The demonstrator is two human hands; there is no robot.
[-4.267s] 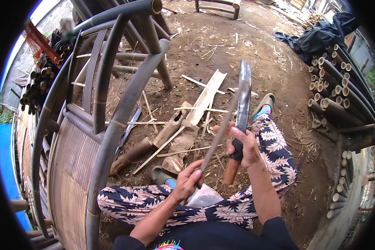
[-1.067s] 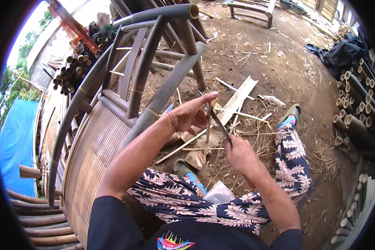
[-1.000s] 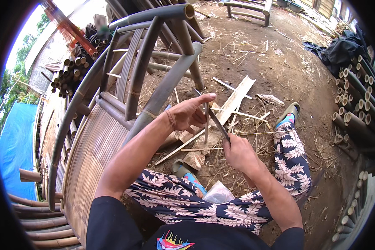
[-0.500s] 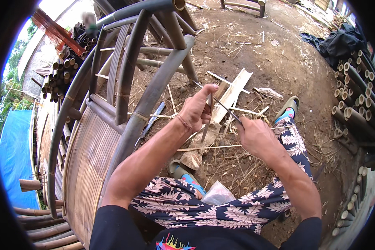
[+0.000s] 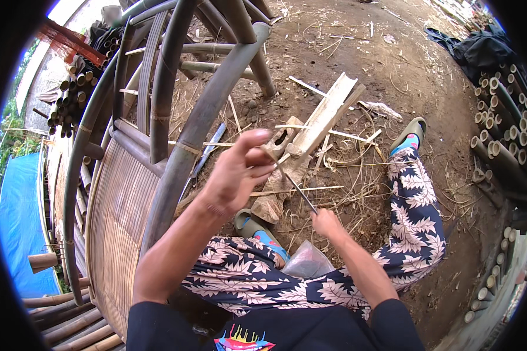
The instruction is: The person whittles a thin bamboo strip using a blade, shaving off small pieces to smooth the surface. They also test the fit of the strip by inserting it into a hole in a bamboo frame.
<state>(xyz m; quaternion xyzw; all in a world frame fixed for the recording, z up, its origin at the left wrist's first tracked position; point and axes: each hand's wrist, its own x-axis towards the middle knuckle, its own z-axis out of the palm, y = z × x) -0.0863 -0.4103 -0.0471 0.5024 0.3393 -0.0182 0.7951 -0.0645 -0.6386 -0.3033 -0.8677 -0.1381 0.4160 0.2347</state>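
Note:
My left hand [image 5: 234,175] is raised with its fingers bent, pinching a short brown bamboo strip [image 5: 271,155] that is partly hidden by the fingers. My right hand [image 5: 328,223] is closed round the handle of a thin knife [image 5: 298,191]. The dark blade slants up to the left, its tip end close to the left fingertips and the strip. Beyond the hands, a split bamboo piece [image 5: 328,111] rests on a rough wooden block [image 5: 270,206] on the ground.
A bamboo chair [image 5: 123,205] with a slatted seat stands close on my left. Shavings and thin strips litter the dirt floor. A clear plastic bag [image 5: 308,261] lies between my legs. Cut bamboo poles [image 5: 503,134] are stacked at right, under a dark cloth [image 5: 483,52].
My left hand has come nearer and to the left with the strip. The right hand has drawn back toward me with the knife, and more of the blade shows.

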